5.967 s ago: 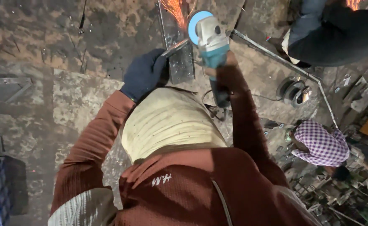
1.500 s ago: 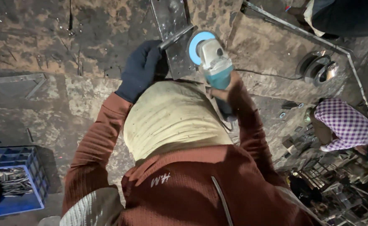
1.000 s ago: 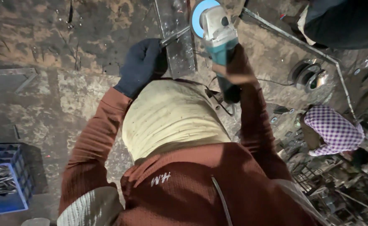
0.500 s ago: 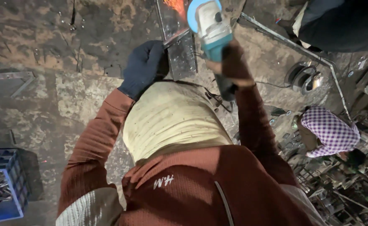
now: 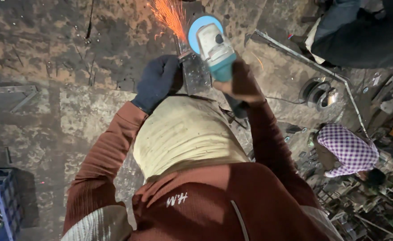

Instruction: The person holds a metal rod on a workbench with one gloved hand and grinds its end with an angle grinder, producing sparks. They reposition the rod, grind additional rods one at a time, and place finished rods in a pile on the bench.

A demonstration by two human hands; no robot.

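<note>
On the stained concrete floor (image 5: 71,111), gloved left hand (image 5: 157,82) pins the flat grey steel plate (image 5: 195,76); bare right hand (image 5: 240,82) grips the teal-bodied angle grinder (image 5: 214,49), long axis pointing away, disc throwing orange sparks (image 5: 169,18).

Dull grey metal plate (image 5: 195,78), glossy teal-and-white plastic grinder (image 5: 214,47), knitted dark cloth glove (image 5: 157,82), rough stained concrete floor (image 5: 49,67)

Rust-red ribbed long-sleeve top with a small white chest logo, cream trousers, dark blue glove on the left hand (image 5: 157,82), right hand (image 5: 241,82) bare.
</note>
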